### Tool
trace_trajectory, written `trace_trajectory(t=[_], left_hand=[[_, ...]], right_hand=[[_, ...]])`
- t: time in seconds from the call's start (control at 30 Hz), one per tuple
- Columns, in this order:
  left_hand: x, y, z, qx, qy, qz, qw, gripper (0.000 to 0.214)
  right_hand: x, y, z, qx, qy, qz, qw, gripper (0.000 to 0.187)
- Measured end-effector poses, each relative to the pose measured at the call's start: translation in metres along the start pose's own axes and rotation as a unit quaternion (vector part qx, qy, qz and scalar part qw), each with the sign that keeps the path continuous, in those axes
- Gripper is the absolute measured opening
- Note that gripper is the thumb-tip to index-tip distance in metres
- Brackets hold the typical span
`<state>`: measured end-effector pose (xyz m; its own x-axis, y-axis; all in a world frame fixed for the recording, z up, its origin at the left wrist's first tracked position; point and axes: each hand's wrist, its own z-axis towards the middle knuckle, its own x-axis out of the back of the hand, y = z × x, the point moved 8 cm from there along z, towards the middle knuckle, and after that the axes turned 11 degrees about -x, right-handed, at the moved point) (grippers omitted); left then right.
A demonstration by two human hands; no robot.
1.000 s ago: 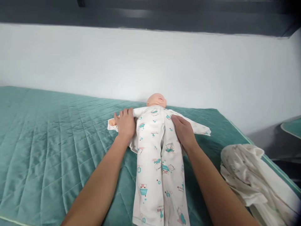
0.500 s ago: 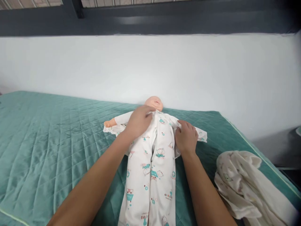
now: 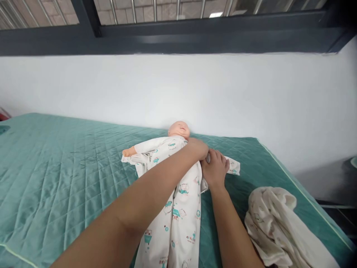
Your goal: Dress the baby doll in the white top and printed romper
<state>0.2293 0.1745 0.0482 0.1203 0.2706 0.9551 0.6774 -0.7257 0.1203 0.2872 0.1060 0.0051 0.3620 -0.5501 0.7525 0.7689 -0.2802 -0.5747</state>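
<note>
A baby doll (image 3: 179, 129) lies on its back on a teal quilted mattress (image 3: 61, 156), dressed in a white sleepsuit (image 3: 178, 208) with teal cartoon prints. My left hand (image 3: 198, 148) has reached across the doll's chest to its far shoulder, fingers curled on the sleepsuit cloth. My right hand (image 3: 214, 169) lies beside it at the same shoulder, fingers closed on the fabric where the sleeve (image 3: 232, 166) begins. The doll's bare hand (image 3: 126, 152) sticks out of the other sleeve at the left.
A crumpled white printed garment (image 3: 273, 223) lies on the mattress at the right, near its edge. A white wall (image 3: 178, 89) runs behind the doll's head, with a dark window frame (image 3: 178, 35) above. Floor shows past the mattress at far right.
My left hand has crossed from the doll's left sleeve, over the chest, to the far shoulder beside my right hand. The camera has tilted up, showing the window.
</note>
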Motion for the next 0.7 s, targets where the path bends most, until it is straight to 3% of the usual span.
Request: trace_trajectory(t=[0.13,0.3,0.47,0.7], left_hand=[[-0.003,0.002,0.003,0.010,-0.016,0.039,0.999,0.048],[0.014,-0.002,-0.009,-0.015,-0.016,0.067,0.997,0.046],[0.008,-0.002,-0.006,-0.018,-0.018,0.073,0.997,0.049],[-0.010,0.006,0.013,0.008,-0.034,0.074,0.997,0.044]], right_hand=[[0.007,0.006,0.006,0.004,0.027,0.029,0.999,0.036],[0.022,0.022,0.017,-0.046,0.073,0.068,0.994,0.039],[0.019,0.026,0.020,-0.101,0.039,0.046,0.993,0.038],[0.014,0.027,0.020,-0.106,0.003,0.023,0.994,0.038]])
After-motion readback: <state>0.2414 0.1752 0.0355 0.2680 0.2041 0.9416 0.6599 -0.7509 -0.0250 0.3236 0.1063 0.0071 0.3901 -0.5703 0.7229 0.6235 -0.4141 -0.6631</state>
